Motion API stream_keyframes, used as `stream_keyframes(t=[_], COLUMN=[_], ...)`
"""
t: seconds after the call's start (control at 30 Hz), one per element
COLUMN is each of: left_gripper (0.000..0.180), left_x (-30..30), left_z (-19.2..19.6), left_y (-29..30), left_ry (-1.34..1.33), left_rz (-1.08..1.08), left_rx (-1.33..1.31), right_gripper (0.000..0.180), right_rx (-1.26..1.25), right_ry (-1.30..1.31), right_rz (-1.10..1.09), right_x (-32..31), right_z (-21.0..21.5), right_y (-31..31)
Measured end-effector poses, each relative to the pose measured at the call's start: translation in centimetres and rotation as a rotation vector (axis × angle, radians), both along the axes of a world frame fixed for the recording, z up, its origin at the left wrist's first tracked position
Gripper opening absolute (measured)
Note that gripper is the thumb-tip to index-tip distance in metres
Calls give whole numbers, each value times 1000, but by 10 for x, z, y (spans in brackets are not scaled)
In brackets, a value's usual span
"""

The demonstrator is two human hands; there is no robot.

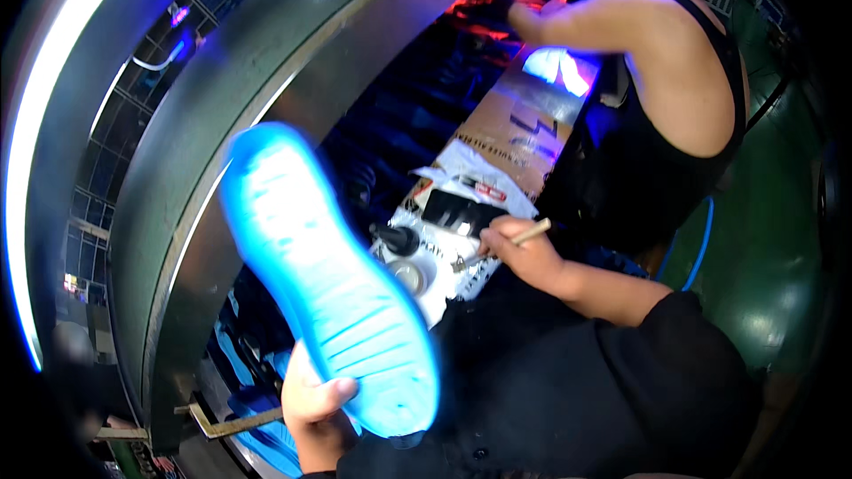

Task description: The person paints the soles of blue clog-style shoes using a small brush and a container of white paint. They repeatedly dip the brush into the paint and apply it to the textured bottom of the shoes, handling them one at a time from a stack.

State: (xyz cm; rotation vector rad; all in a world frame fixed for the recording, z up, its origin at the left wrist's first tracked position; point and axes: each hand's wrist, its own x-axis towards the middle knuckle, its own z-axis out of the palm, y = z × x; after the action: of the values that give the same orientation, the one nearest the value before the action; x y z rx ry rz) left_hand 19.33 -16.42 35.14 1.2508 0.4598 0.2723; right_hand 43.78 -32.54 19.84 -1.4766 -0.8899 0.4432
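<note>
My left hand (312, 395) grips a long shoe sole (333, 275) near its heel end, thumb on its face. The sole glows bright blue-white and stands tilted up in front of me, its toe end at the far left. My right hand (524, 253) is closed around a brush (534, 230) with a pale wooden handle. The brush's tip points down and left, toward a small round pot (408, 278) partly beside the sole's edge. Close to the pot is a black bottle or nozzle-topped container (397, 238). A flat black object like a phone (461, 213) lies just beyond the brush.
A narrow cardboard-covered bench (510, 137) runs away from me, with white crumpled wrapping (479, 173) on it. A co-worker (683, 80) in a black tank top works farther along. A large curved metal machine (222, 106) stands at left; more blue soles (271, 448) lie below.
</note>
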Motion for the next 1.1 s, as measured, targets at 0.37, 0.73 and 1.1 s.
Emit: stream_keyframes(t=[0.37, 0.73, 1.1], left_gripper=[58, 37, 59], left_x=[369, 53, -259], left_z=[89, -116, -261], left_y=[90, 69, 35], left_ry=[-571, 192, 1330], left_rz=[108, 344, 626], left_rx=[-181, 485, 947], right_gripper=[30, 31, 38], right_rx=[53, -23, -79], right_ry=[153, 258, 363], right_rz=[-87, -4, 116], right_x=[26, 25, -14], right_z=[-5, -34, -44], right_y=[-25, -2, 64])
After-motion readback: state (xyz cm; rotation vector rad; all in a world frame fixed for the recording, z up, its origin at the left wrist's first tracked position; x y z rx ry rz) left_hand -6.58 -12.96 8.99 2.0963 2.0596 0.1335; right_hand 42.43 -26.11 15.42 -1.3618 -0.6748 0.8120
